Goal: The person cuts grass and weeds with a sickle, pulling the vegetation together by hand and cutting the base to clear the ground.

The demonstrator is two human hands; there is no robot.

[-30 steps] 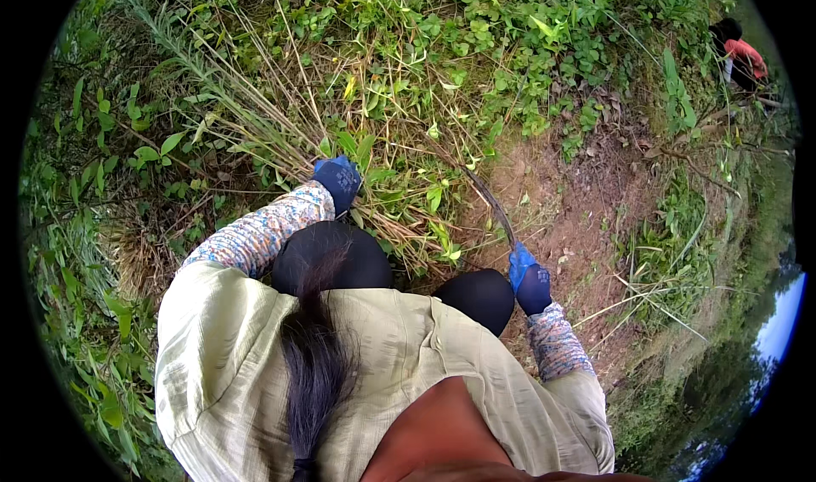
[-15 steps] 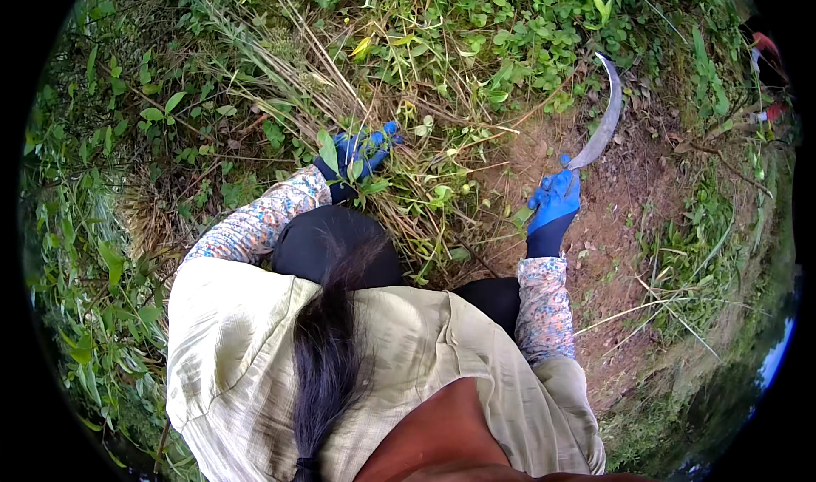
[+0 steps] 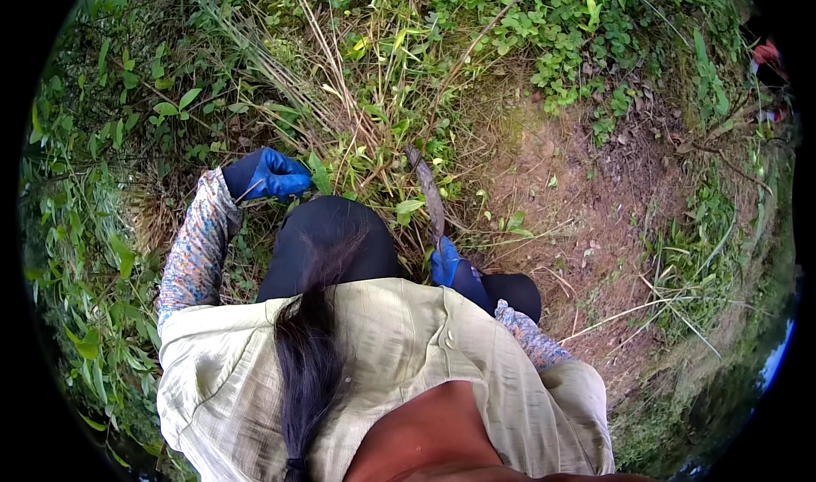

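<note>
My left hand, in a blue-coated glove, is beside my left knee at the edge of the weeds. Its fingers are curled closed, and whatever they hold, if anything, is hidden. Low between my knees, my right hand, gloved the same way, grips a sickle. The handle is out of sight inside that hand. The curved grey blade points away from me, its tip against the base of a clump of weeds with green leaves and dry stalks.
Bare reddish soil lies to the right, with a few pale cut stalks on it. Leafy undergrowth crowds the left side. Low green plants grow at the far side. Something red shows at the right rim.
My right hand has brought the sickle left and nearer, from over the bare soil into the weeds. My left hand has moved left, off the loose weeds, and its fingers have closed.
</note>
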